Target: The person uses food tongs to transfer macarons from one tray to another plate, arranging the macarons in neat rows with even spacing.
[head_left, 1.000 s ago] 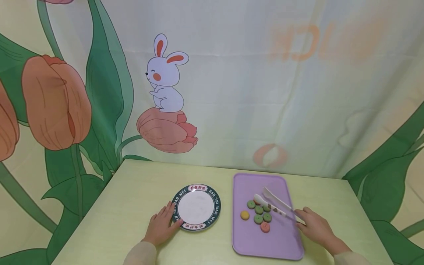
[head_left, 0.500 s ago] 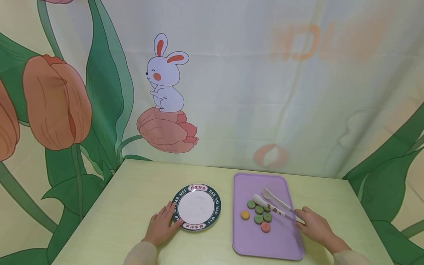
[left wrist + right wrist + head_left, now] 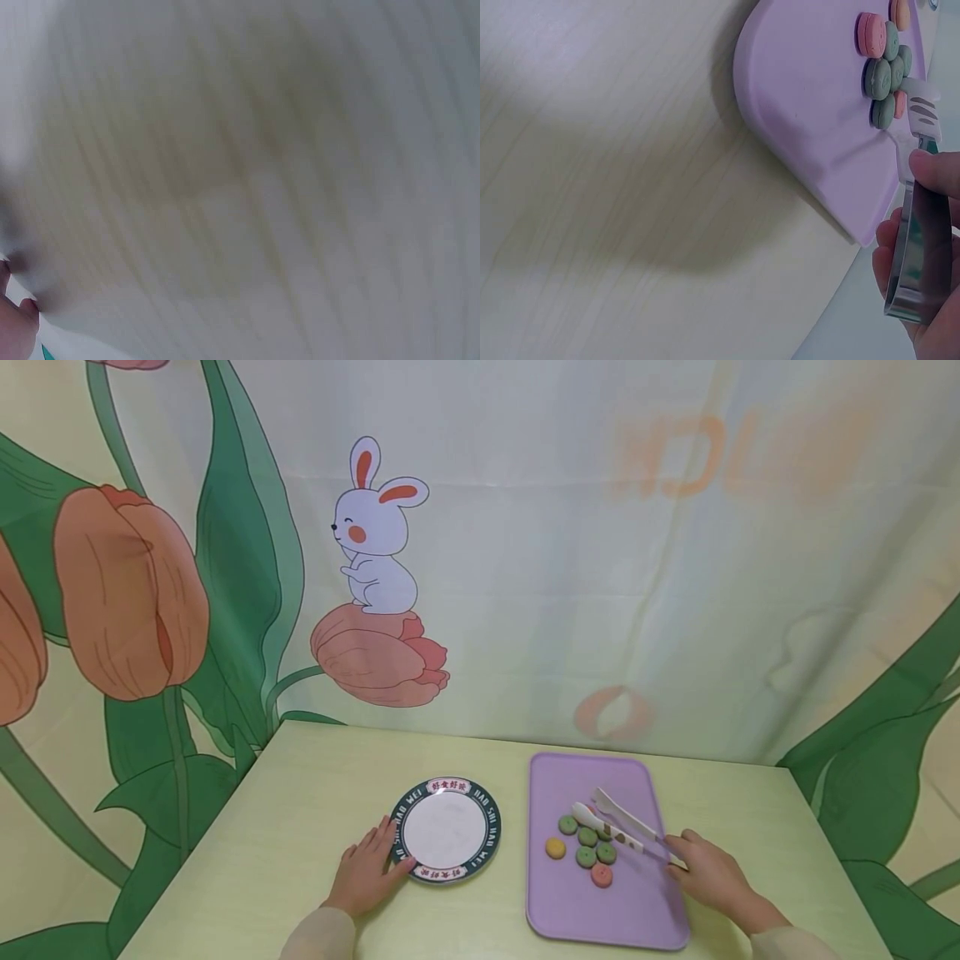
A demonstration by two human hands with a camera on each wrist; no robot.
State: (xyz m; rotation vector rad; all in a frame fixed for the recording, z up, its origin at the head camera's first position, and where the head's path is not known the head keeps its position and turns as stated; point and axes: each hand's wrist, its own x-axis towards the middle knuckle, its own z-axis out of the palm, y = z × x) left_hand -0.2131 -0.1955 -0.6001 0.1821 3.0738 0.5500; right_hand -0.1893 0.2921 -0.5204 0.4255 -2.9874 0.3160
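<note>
My right hand (image 3: 712, 872) grips a pair of tongs (image 3: 618, 831) with white tips, one patterned with brown marks. Its metal handle lies in the palm in the right wrist view. The tips stand apart over several small macarons on a purple tray (image 3: 577, 910). Among these are green macarons (image 3: 585, 857), a yellow macaron (image 3: 555, 847) and a pink macaron (image 3: 602, 875). Another pinkish one (image 3: 900, 103) shows beside the tips, partly hidden. With straight, spread fingers, my left hand (image 3: 363, 872) touches the left rim of a round plate (image 3: 491, 831), white with a dark green lettered border.
Both plate and tray rest on a pale wood-grain table (image 3: 315, 777). Behind it hangs a curtain (image 3: 510, 610) printed with tulips and a white rabbit. The left wrist view is mostly blurred table surface, with fingertips (image 3: 19, 322) at its lower left edge.
The tongs and my right hand have shifted very slightly left over the tray. My left hand has stayed at the plate, and the macarons look unmoved.
</note>
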